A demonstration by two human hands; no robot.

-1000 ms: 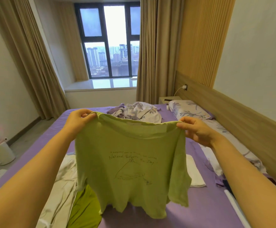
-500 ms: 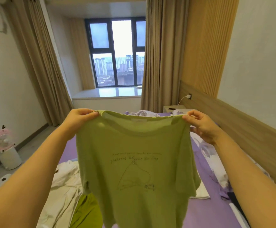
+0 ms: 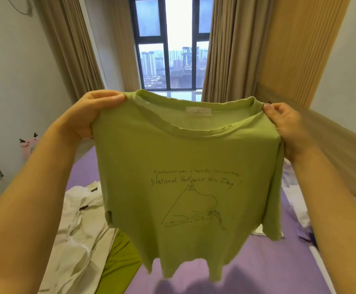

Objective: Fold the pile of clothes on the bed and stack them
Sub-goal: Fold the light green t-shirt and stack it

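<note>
Fingers first: the left hand (image 3: 88, 115) has its fingers (image 3: 109, 98) curled over one shoulder of the green t-shirt (image 3: 185, 166), pinching the fabric against the palm. The right hand (image 3: 287, 126) does the same on the other shoulder, thumb on the front, the rest tucked behind the cloth. So two hands, one shirt, held up in the air by both shoulders with the front print facing the camera and the hem hanging free above the bed (image 3: 257, 262).

Using the shirt as the landmark: below and left of it on the purple bed lies one crumpled white garment (image 3: 81, 230), and just beside that, right under the shirt's hem, one darker green piece (image 3: 119, 257). Peeking out past the shirt's right sleeve there's one white folded item (image 3: 257, 232), mostly hidden, and some pale patterned bedding (image 3: 293, 187) further right, can't tell what exactly.

Behind the shirt is one window (image 3: 168, 43), with two curtains (image 3: 225, 49) either side. Far left of the shirt there's a pink fan (image 3: 29, 145) by the wall.
</note>
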